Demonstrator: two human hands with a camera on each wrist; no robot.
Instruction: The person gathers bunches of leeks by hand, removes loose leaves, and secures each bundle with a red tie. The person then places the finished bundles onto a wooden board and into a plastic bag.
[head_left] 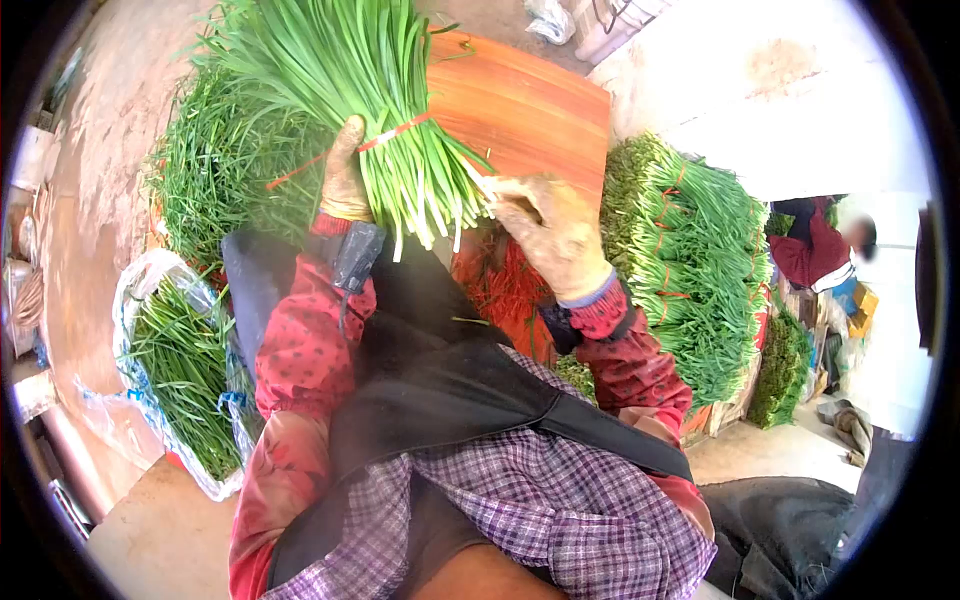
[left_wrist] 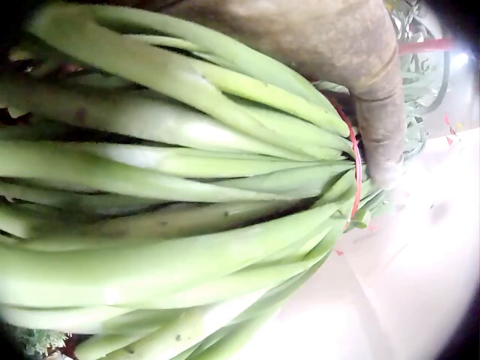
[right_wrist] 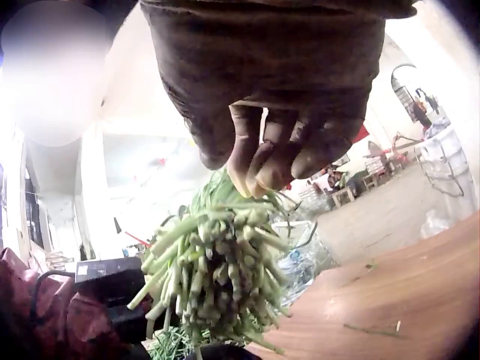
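Note:
A thick bunch of garlic chives (head_left: 400,90), tied with a red band (head_left: 395,132), is held up over the lap, leaves pointing away and pale stem ends towards the body. My gloved left hand (head_left: 345,172) grips it from the left, thumb lying by the band; its other fingers are hidden behind the bunch. My gloved right hand (head_left: 550,232) is at the right side of the stem ends, thumb and fingertips pinched together on a stalk at the edge. In the right wrist view, its curled fingers (right_wrist: 274,169) are right above the cut stem ends (right_wrist: 217,262).
A wooden board (head_left: 525,100) lies beyond the bunch. Tied bunches (head_left: 700,270) are stacked at right. Loose greens (head_left: 220,150) lie at left, near a plastic bag (head_left: 130,330) of chives. Red bands (head_left: 505,290) lie below the right hand. Another person (head_left: 805,250) is at far right.

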